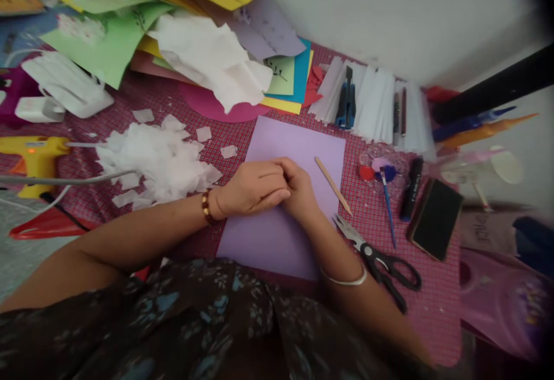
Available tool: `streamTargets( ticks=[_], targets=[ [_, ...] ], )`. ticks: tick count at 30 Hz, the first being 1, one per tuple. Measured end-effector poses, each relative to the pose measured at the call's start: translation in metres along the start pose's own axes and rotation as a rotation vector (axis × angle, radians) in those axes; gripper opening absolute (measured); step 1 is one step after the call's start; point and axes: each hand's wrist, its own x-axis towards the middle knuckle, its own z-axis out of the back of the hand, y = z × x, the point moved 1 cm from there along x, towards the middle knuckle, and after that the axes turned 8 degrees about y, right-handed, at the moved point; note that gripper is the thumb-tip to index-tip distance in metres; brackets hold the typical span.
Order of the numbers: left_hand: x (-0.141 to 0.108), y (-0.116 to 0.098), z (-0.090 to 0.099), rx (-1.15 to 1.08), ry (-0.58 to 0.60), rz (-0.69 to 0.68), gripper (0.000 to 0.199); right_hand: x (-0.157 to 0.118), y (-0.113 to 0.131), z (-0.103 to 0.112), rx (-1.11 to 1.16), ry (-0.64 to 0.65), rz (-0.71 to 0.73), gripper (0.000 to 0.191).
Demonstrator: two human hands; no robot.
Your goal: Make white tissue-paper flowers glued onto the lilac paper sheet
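Observation:
Both hands are together over a sheet of light purple paper point(277, 247), fingers curled in against each other. My left hand point(253, 187), with a beaded bracelet at its wrist, folds over the fingers of my right hand point(298, 187). Whatever lies between the palms is hidden. To the left is a heap of small white paper squares point(156, 161), a few of them loose nearby. A pointed wooden stick point(333, 185) lies on the purple sheet's right side. Black-handled scissors point(372, 256) rest beside my right forearm, blades towards the sheet.
A yellow glue gun point(37, 164) and a white power strip point(69, 83) with cables are at left. Coloured cards and crumpled white tissue point(212, 60) pile up behind. At right are a cutter point(346, 100), white strips, a paintbrush point(388, 207), a marker point(411, 190) and a phone point(436, 218).

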Motion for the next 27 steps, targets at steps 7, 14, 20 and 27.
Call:
streamTargets(
  ticks=[7, 14, 20, 27],
  targets=[
    [0.002, -0.003, 0.004, -0.020, -0.024, 0.031, 0.030, -0.006, 0.000, -0.001, -0.014, 0.026, 0.026, 0.017],
    [-0.002, 0.004, 0.005, -0.135, -0.007, 0.199, 0.028, -0.002, 0.001, -0.006, -0.142, 0.059, -0.012, 0.011],
    [-0.005, 0.015, 0.003, -0.259, -0.043, 0.367, 0.031, -0.003, 0.004, -0.003, -0.185, 0.089, -0.032, 0.018],
    [-0.006, 0.017, 0.008, -0.225, -0.048, 0.371, 0.029, -0.003, 0.003, -0.001, -0.096, 0.069, -0.068, 0.025]
  ],
)
